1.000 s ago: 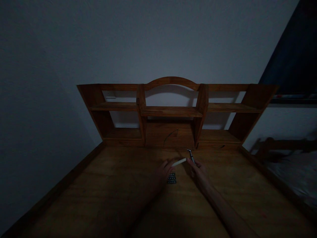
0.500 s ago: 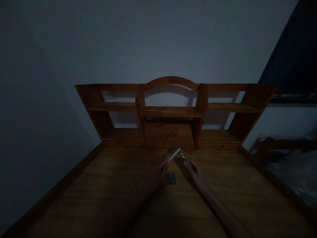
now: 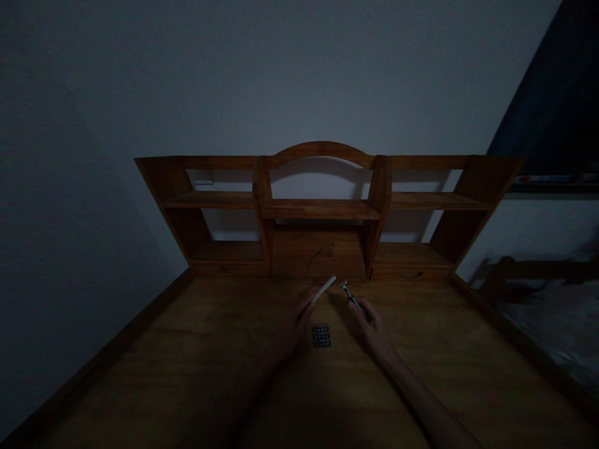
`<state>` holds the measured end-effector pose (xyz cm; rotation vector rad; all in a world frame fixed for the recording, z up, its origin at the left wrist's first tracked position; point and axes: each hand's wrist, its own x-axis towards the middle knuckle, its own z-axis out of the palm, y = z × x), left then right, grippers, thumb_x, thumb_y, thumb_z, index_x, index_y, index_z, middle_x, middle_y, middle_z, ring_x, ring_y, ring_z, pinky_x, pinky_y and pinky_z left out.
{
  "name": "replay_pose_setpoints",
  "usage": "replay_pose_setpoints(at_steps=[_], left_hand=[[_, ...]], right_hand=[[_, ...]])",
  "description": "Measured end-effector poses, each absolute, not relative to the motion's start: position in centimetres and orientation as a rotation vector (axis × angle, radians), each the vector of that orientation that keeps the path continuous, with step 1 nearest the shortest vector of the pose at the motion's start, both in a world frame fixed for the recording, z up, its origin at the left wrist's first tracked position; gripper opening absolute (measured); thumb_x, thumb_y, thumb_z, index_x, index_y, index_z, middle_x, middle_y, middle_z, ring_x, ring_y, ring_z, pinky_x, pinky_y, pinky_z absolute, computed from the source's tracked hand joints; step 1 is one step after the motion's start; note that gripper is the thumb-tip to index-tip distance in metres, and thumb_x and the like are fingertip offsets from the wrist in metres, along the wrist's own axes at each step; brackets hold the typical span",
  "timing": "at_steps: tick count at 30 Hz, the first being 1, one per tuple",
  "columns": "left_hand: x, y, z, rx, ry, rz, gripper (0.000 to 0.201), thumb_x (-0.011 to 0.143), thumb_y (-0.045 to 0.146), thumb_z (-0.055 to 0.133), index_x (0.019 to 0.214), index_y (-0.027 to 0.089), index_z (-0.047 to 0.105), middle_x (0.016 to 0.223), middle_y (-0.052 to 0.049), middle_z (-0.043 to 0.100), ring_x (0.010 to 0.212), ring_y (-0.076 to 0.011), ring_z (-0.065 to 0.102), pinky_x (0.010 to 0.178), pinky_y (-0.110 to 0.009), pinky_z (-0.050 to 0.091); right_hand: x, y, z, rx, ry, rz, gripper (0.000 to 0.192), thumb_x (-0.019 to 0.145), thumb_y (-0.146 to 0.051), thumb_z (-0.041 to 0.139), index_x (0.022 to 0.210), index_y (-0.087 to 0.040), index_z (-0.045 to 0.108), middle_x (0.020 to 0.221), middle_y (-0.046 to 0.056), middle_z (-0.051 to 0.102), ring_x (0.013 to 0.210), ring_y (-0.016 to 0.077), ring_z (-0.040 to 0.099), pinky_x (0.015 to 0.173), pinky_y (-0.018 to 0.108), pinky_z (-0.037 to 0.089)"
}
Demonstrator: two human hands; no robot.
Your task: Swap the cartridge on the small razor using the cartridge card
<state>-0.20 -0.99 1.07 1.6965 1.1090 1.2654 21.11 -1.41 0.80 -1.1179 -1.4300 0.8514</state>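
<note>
In the head view, my left hand is closed around one end of a pale, narrow, slightly curved strip, whose exact kind I cannot make out. My right hand grips a razor by its dark and silver handle. Its small silver T-shaped head points up and left, a short gap away from the strip's free end. Below and between the hands, a small dark block of several segments in three rows lies on the wooden desk.
A wooden shelf unit stands along the back of the desk against a pale wall. Raised wooden edges run along both sides. A dark window or curtain is at upper right. The room is dim.
The strip in my left hand has moved left and away from the razor head, opening a gap between them. The razor has shifted slightly right.
</note>
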Motion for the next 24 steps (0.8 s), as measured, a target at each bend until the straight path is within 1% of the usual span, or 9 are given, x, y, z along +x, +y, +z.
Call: replay_pose_setpoints(at_steps=[3,6,10,15,20,24], left_hand=[[-0.16,-1.16,1.22,1.691,1.098,1.269,0.041,0.093,0.040,0.043,0.130,0.026,0.054,0.135,-0.001,0.054,0.128,-0.0222,0.047,0.113,-0.045,0.031],[-0.06,-1.04,1.04,1.728,1.090,1.213,0.043,0.092,0.043,0.044,0.129,0.025,0.055,0.135,-0.001,0.055,0.128,-0.0225,0.047,0.113,-0.043,0.032],[-0.26,-0.69,0.80,1.693,1.157,1.234,0.043,0.092,0.045,0.043,0.126,0.023,0.057,0.133,-0.002,0.057,0.127,-0.0222,0.048,0.112,-0.044,0.032],[-0.39,-1.11,0.93,1.706,1.107,1.229,0.041,0.093,0.042,0.042,0.129,0.028,0.055,0.136,0.001,0.054,0.129,-0.0208,0.046,0.113,-0.043,0.031],[-0.31,-0.87,0.56,1.705,1.129,1.215,0.039,0.092,0.042,0.044,0.126,0.027,0.058,0.130,-0.002,0.059,0.125,-0.0228,0.051,0.111,-0.046,0.035],[-0.60,-1.13,1.23,1.730,1.110,1.226,0.040,0.094,0.041,0.042,0.129,0.027,0.056,0.135,0.000,0.054,0.128,-0.0237,0.046,0.113,-0.042,0.032]], right_hand=[[21.08,-1.43,0.81,-1.122,-1.438,0.849,0.037,0.087,-0.049,0.055,0.103,-0.018,0.066,0.102,0.007,0.068,0.095,0.0254,0.059,0.081,0.031,0.045],[21.08,-1.50,0.79,-1.108,-1.454,0.848,0.036,0.087,-0.049,0.055,0.102,-0.018,0.066,0.098,0.006,0.068,0.093,0.0244,0.059,0.081,0.030,0.044],[21.10,-1.47,0.68,-1.108,-1.438,0.840,0.036,0.087,-0.048,0.055,0.104,-0.019,0.066,0.102,0.006,0.068,0.096,0.0245,0.059,0.082,0.030,0.044],[21.03,-1.36,0.70,-1.112,-1.459,0.831,0.038,0.087,-0.050,0.054,0.103,-0.019,0.067,0.099,0.005,0.068,0.094,0.0248,0.059,0.081,0.031,0.044],[20.99,-1.65,1.17,-1.112,-1.451,0.842,0.039,0.086,-0.052,0.054,0.103,-0.019,0.067,0.100,0.006,0.068,0.093,0.0250,0.059,0.081,0.031,0.045],[20.91,-1.79,1.33,-1.106,-1.458,0.833,0.037,0.088,-0.050,0.052,0.103,-0.019,0.067,0.098,0.005,0.068,0.092,0.0239,0.060,0.080,0.030,0.044]])
